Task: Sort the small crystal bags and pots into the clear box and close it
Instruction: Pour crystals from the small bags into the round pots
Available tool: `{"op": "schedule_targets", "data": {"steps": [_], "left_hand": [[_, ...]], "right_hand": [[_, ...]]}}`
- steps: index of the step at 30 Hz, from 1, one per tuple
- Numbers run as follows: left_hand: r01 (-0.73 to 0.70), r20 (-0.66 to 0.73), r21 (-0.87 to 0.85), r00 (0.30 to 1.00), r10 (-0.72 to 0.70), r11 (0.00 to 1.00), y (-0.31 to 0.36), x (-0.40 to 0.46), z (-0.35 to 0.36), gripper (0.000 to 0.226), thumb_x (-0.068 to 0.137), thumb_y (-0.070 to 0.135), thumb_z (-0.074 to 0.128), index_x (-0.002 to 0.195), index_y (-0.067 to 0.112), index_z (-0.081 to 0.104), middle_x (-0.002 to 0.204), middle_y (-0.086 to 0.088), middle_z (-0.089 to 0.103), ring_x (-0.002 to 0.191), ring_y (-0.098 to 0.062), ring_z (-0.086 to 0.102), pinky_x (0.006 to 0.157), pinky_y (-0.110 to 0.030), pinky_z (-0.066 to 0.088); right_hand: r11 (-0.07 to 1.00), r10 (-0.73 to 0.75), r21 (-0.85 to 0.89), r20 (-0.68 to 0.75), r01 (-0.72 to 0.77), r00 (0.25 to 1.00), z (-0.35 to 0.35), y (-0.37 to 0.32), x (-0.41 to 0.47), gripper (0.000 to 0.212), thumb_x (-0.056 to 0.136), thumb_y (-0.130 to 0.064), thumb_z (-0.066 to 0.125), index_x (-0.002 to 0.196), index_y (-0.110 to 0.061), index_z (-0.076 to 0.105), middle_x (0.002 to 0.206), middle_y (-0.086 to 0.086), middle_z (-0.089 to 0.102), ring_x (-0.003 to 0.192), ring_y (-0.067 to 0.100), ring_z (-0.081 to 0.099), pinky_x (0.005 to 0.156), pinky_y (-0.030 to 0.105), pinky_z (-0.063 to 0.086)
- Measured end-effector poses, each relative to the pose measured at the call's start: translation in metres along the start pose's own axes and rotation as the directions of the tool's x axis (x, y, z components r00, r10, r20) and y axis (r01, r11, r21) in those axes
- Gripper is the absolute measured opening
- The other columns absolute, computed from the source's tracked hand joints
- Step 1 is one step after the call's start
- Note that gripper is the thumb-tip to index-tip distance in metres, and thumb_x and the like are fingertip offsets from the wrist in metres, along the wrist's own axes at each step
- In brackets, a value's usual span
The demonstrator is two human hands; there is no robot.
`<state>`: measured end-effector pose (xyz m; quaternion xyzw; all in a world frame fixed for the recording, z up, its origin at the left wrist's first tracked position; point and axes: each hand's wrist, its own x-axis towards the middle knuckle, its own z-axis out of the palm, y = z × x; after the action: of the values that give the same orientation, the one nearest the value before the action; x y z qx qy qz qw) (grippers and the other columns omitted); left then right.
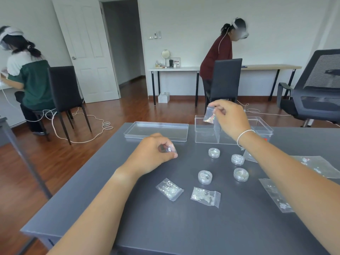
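The clear divided box [206, 134] stands open at the far side of the grey table [184, 227]; its clear lid [156, 130] lies flat to its left. My right hand [230, 118] holds a small bag of coloured crystals [209, 116] above the box's left compartment. Resting on the table, my left hand [154, 153] is closed on another small crystal bag [170, 149]. Several round clear pots, such as one pot [214, 152] and another pot [205, 177], stand in the middle. Two crystal bags [169, 189] [205, 196] lie nearer me.
More bags [276, 195] lie at the right, partly under my right forearm. A mesh office chair [316, 85] stands beyond the table's right, a black chair [225, 80] behind the box. Two people work at other desks; cables trail on the wood floor.
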<state>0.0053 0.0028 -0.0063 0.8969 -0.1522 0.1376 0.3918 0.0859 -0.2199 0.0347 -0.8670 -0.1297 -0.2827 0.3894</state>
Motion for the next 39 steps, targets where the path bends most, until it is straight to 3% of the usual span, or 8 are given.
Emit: {"op": "schedule_targets", "data": {"steps": [10, 17, 20, 25, 28, 32, 36, 39], "left_hand": [[0.000, 0.025, -0.082, 1.000, 0.002, 0.997, 0.007, -0.001, 0.002, 0.026, 0.088, 0.020, 0.054, 0.071, 0.037, 0.059, 0.085, 0.009, 0.053, 0.071, -0.007, 0.049, 0.067, -0.003, 0.035], [0.006, 0.035, -0.110, 0.999, -0.003, 0.994, 0.008, -0.002, 0.002, 0.029, 0.091, 0.011, 0.044, 0.078, 0.032, 0.060, 0.076, 0.010, 0.047, 0.062, 0.009, 0.045, 0.062, -0.004, 0.033], [-0.004, -0.001, -0.073, 1.000, 0.004, 0.997, 0.007, -0.001, 0.003, 0.020, 0.091, 0.015, 0.047, 0.092, 0.024, 0.064, 0.078, 0.013, 0.051, 0.062, 0.009, 0.046, 0.063, 0.001, 0.032], [0.000, -0.096, -0.143, 0.995, -0.013, 0.990, 0.008, 0.000, 0.004, 0.025, 0.089, 0.017, 0.054, 0.077, 0.039, 0.057, 0.068, 0.014, 0.052, 0.051, 0.003, 0.043, 0.055, -0.002, 0.035], [0.005, -0.118, -0.185, 0.993, -0.027, 0.983, 0.009, 0.002, 0.004, 0.024, 0.087, 0.016, 0.057, 0.084, 0.039, 0.059, 0.074, 0.006, 0.056, 0.056, -0.007, 0.039, 0.052, -0.004, 0.034], [0.036, -0.128, -0.258, 0.989, -0.071, 0.965, 0.011, 0.003, 0.004, 0.018, 0.086, 0.016, 0.059, 0.100, 0.025, 0.062, 0.067, 0.007, 0.056, 0.052, -0.001, 0.039, 0.053, -0.003, 0.033], [0.074, -0.129, -0.327, 0.984, -0.122, 0.942, 0.018, 0.004, 0.008, 0.016, 0.087, 0.016, 0.059, 0.098, 0.025, 0.064, 0.057, 0.015, 0.061, 0.047, 0.001, 0.043, 0.049, -0.006, 0.034], [0.085, -0.125, -0.356, 0.983, -0.138, 0.931, 0.026, 0.010, 0.014, 0.015, 0.088, 0.017, 0.056, 0.094, 0.028, 0.063, 0.064, 0.012, 0.061, 0.050, -0.002, 0.041, 0.048, -0.013, 0.033]], "right_hand": [[0.974, 0.093, -0.225, 0.225, -0.041, 0.970, 0.011, 0.019, -0.003, 0.025, 0.085, -0.015, 0.044, 0.079, -0.035, 0.059, 0.074, -0.011, 0.062, 0.103, 0.022, 0.053, 0.091, 0.035, 0.030], [0.951, -0.008, -0.302, 0.186, 0.065, 0.983, 0.007, 0.019, -0.011, 0.029, 0.092, -0.018, 0.040, 0.098, -0.024, 0.068, 0.104, 0.005, 0.069, 0.111, 0.030, 0.049, 0.103, 0.044, 0.023], [0.965, -0.073, -0.239, 0.161, 0.110, 0.984, -0.003, 0.015, -0.024, 0.027, 0.091, -0.016, 0.043, 0.099, -0.021, 0.068, 0.113, 0.004, 0.066, 0.112, 0.029, 0.049, 0.106, 0.046, 0.023], [0.969, -0.173, -0.128, 0.261, 0.211, 0.950, -0.025, 0.006, -0.060, 0.020, 0.087, -0.015, 0.052, 0.095, -0.020, 0.069, 0.107, -0.001, 0.066, 0.107, 0.023, 0.052, 0.102, 0.043, 0.032], [0.973, -0.192, -0.070, 0.295, 0.221, 0.936, -0.034, 0.003, -0.076, 0.018, 0.086, -0.015, 0.054, 0.094, -0.021, 0.069, 0.104, -0.004, 0.066, 0.104, 0.018, 0.053, 0.100, 0.037, 0.035], [0.985, -0.170, 0.022, 0.324, 0.172, 0.931, -0.034, -0.001, -0.081, 0.017, 0.085, -0.014, 0.055, 0.093, -0.021, 0.069, 0.102, -0.003, 0.067, 0.101, 0.013, 0.055, 0.094, 0.024, 0.038], [0.986, -0.168, 0.061, 0.374, 0.157, 0.912, -0.032, -0.003, -0.083, 0.015, 0.085, -0.020, 0.057, 0.094, -0.021, 0.068, 0.094, -0.012, 0.062, 0.092, 0.004, 0.054, 0.088, 0.018, 0.040], [0.988, -0.155, 0.084, 0.383, 0.133, 0.911, -0.034, 0.001, -0.081, 0.014, 0.083, -0.024, 0.060, 0.095, -0.024, 0.067, 0.094, -0.014, 0.061, 0.085, -0.009, 0.051, 0.079, 0.002, 0.037]]}}
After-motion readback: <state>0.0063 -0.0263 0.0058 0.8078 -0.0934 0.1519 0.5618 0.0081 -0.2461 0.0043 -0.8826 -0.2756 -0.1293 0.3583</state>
